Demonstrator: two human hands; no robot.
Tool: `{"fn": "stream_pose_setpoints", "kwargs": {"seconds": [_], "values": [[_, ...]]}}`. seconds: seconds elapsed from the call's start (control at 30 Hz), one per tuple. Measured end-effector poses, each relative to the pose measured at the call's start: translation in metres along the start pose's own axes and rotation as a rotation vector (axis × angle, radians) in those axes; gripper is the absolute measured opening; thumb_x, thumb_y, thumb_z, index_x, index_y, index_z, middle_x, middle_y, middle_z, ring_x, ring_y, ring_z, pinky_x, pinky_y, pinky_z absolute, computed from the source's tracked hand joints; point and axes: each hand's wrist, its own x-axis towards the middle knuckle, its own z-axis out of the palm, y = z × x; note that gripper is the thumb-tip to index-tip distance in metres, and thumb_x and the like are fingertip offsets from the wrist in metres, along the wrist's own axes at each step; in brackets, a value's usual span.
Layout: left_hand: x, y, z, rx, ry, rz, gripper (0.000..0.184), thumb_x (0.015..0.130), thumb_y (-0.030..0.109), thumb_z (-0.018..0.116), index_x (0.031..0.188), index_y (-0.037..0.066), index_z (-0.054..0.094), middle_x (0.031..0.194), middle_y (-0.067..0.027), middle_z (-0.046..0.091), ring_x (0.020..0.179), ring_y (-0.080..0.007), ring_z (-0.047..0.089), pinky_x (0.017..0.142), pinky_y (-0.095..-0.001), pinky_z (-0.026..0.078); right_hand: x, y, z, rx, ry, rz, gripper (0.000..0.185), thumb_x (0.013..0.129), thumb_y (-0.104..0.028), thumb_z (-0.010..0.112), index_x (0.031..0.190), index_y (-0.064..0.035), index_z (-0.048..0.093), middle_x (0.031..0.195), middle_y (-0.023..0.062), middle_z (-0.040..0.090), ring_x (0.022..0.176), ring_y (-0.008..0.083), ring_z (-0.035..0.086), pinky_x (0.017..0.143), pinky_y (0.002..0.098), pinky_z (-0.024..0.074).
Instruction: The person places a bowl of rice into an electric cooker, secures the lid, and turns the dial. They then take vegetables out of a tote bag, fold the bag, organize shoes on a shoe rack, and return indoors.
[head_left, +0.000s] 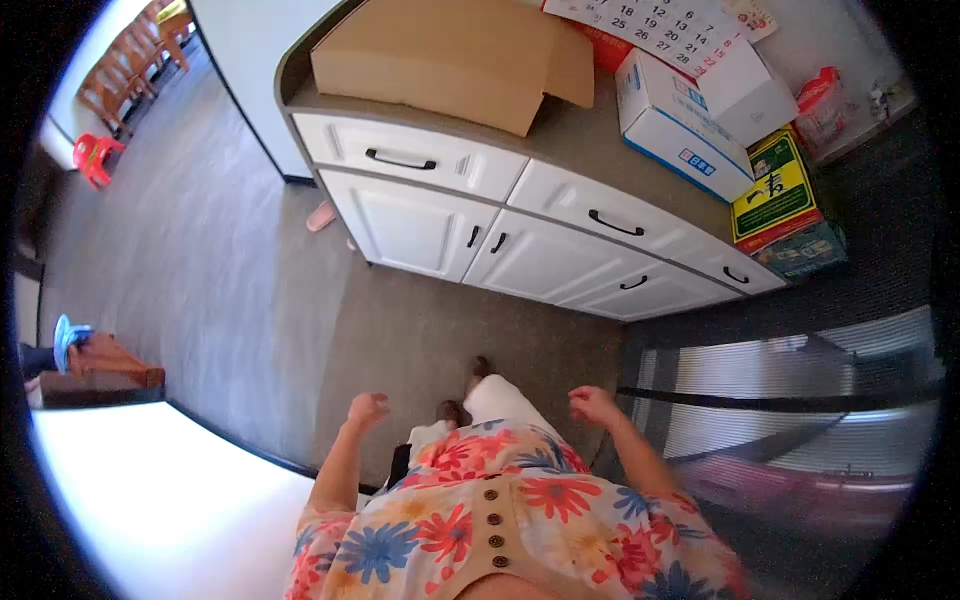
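Note:
My left hand (pixel 368 408) hangs in the air beside my body, its fingers loosely curled with nothing seen in them. On the other side my right hand (pixel 594 405) is raised at about the same height, also loosely curled and holding nothing visible. Neither hand touches any object. Between them are my floral shirt (pixel 490 490), white trousers and dark shoes. Ahead of me stands a white cabinet (pixel 420 225) with black handles, its drawers and doors closed. A brown cardboard box (pixel 440 65) sits on its top, out of reach of both hands.
White-and-blue boxes (pixel 680 130), a calendar (pixel 660 25) and a green-yellow box (pixel 780 195) are at the cabinet's right. A dark glass-panelled door (pixel 790 380) stands at right. A pink slipper (pixel 321 216), a red stool (pixel 95 158) and wooden chairs (pixel 125 70) are at left.

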Motion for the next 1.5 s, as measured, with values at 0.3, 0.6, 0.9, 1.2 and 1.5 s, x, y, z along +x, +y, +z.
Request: {"fn": "stream_pose_setpoints", "kwargs": {"seconds": [0.3,0.6,0.9,1.2,1.5], "values": [[0.032,0.002,-0.132,-0.074,0.246,0.038,0.035,0.065,0.024,0.058,0.098,0.011,0.060,0.082,-0.0147,0.062,0.073,-0.0281,0.060,0.068,-0.0354,0.048,0.072,-0.116,0.020,-0.259,0.035,0.152,0.022,0.072,-0.018,0.056,0.086,-0.0020,0.061,0.067,0.0062,0.061,0.055,0.0129,0.057,0.045,0.0257,0.0432],[-0.024,-0.183,-0.190,-0.279,0.142,-0.613,0.034,0.066,0.023,0.053,0.097,0.012,0.062,0.089,-0.0119,0.062,0.084,-0.0251,0.059,0.077,-0.0344,0.046,0.174,-0.378,0.160,-0.292,-0.244,-0.093,0.031,0.073,-0.017,0.056,0.101,-0.0055,0.053,0.074,0.0056,0.061,0.058,0.0126,0.058,0.044,0.0240,0.0428],[0.038,-0.293,-0.428,-0.434,0.526,-0.414,0.029,0.065,0.013,0.054,0.092,0.003,0.060,0.083,-0.0163,0.061,0.076,-0.0305,0.059,0.068,-0.0389,0.046,0.224,-0.500,0.315,-0.398,-0.296,-0.187,0.026,0.077,-0.015,0.053,0.098,-0.0001,0.055,0.077,0.0060,0.060,0.062,0.0130,0.058,0.049,0.0236,0.0440],[0.117,-0.274,-0.587,-0.521,0.479,-0.349,0.033,0.065,0.018,0.057,0.097,0.010,0.060,0.083,-0.0117,0.063,0.078,-0.0255,0.060,0.072,-0.0333,0.047,0.237,-0.679,0.393,-0.337,-0.273,-0.120,0.024,0.076,-0.015,0.053,0.096,-0.0015,0.057,0.072,0.0044,0.058,0.064,0.0131,0.057,0.051,0.0246,0.0453],[0.098,-0.336,-0.593,-0.770,0.469,-0.741,0.031,0.064,0.014,0.059,0.093,0.008,0.061,0.081,-0.0113,0.063,0.071,-0.0220,0.061,0.067,-0.0319,0.048,0.321,-0.827,0.416,-0.563,-0.289,-0.055,0.030,0.075,-0.018,0.053,0.103,-0.0053,0.052,0.081,0.0048,0.059,0.065,0.0143,0.059,0.047,0.0264,0.0449]]}}
